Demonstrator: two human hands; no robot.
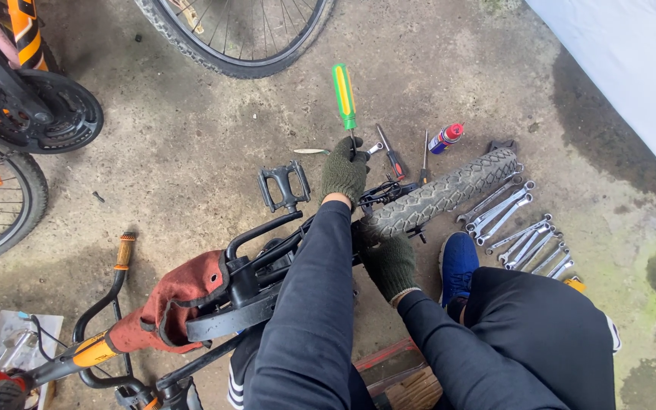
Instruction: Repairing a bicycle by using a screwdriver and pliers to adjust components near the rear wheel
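Left hand (345, 170), gloved, fingers closed around green-handled screwdriver (344, 97), upright. Right hand (392, 266), gloved, fingers wrapped on knobby bike tyre (442, 195). Wrenches (521, 228) lie near on concrete floor (191, 152).

Gloved left hand (345, 171) gripping green screwdriver (344, 97), right hand (391, 264) on knobby tyre (438, 195), wrenches (518, 228) beside

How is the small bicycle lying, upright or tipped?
Tipped on its side: the small bicycle has its pedal pointing up and its tyre on the floor.
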